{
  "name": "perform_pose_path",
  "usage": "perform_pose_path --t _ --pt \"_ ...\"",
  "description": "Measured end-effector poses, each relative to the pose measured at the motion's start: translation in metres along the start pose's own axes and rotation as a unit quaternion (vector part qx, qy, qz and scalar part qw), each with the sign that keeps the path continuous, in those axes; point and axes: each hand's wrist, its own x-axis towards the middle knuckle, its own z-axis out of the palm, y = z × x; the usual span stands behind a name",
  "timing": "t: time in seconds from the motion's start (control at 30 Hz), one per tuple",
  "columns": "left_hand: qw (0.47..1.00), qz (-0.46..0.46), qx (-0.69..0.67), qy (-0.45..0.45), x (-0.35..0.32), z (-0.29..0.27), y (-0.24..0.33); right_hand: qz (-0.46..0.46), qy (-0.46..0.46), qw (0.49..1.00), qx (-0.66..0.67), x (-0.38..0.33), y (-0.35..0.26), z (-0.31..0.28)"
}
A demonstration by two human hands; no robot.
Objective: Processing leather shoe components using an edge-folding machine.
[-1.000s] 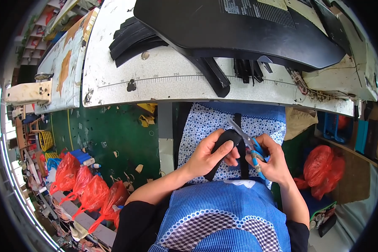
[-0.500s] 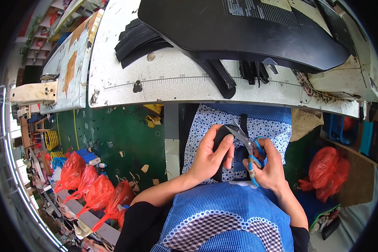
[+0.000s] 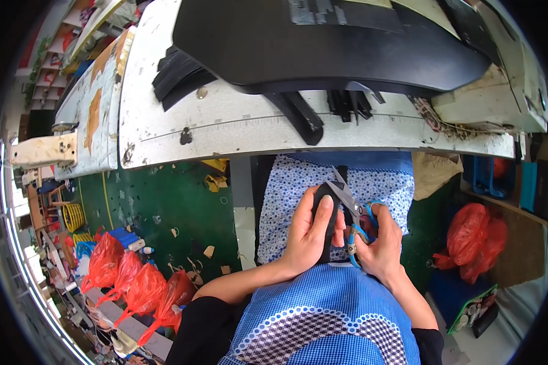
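Green floor [image 3: 164,210] shows below white worktable [image 3: 237,137], left hand [image 3: 309,237] pinching black strip [image 3: 330,230], right hand [image 3: 381,248] gripping scissors [image 3: 352,205].

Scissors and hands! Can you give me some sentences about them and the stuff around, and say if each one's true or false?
1. The right hand holds the scissors. True.
2. The scissors' handles are red. False: they are blue.
3. The left hand holds a black strip. True.
4. The scissors' blades are shut tight. False: their tips are apart.
5. More black strips lie on the white table. True.
6. The floor is yellow all over. False: it is mostly green.
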Motion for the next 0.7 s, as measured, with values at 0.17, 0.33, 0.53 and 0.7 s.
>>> perform_pose_path --t 0.17,0.33,0.53,0.7 --pt "0.998 -0.004 0.039 -0.042 0.007 0.016 -0.007 0.009 0.047 0.999 -0.001 -0.014 0.007 -0.005" --pt "0.996 -0.035 0.038 -0.076 0.011 0.038 -0.010 0.033 0.100 0.994 0.020 -0.033 0.020 -0.009" --pt "0.990 -0.087 0.053 -0.097 0.013 0.051 -0.023 0.081 0.142 0.986 0.042 -0.055 0.029 -0.010" --pt "0.987 -0.112 0.056 -0.101 0.018 0.051 -0.027 0.097 0.154 0.982 0.048 -0.063 0.029 -0.008"
